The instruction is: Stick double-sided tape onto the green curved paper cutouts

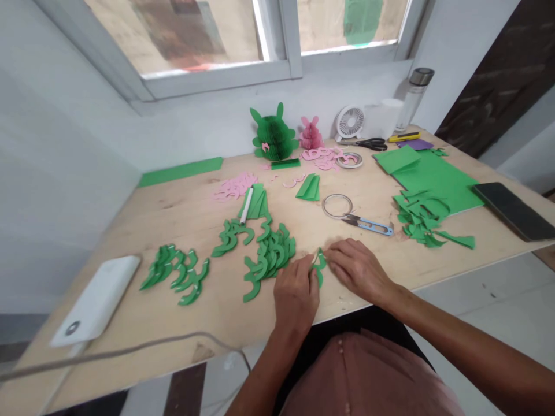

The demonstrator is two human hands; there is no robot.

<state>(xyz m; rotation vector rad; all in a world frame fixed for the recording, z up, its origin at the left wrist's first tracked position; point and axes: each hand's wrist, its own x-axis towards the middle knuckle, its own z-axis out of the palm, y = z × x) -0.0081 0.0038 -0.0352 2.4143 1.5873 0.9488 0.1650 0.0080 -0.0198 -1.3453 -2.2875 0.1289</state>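
Note:
Near the front edge of the table, a small curved green paper cutout (321,273) lies between my two hands. My left hand (299,290) is closed at its left side, fingertips holding it down. My right hand (358,267) reaches in from the right, fingers pressed together at the cutout's upper end. A thin pale strip shows by the left fingertips, too small to name. Just left of my left hand is a pile of similar scalloped green cutouts (271,254). Farther left lies another group of cutouts (186,274) with whitish strips on them.
Blue thread snips (368,225) and a tape roll (337,206) lie beyond my right hand. Green scraps (418,216), green sheets (451,185) and a phone (515,209) are at right. A white device (97,300) with a cable sits left. Paper honeycomb figures (274,138) stand behind.

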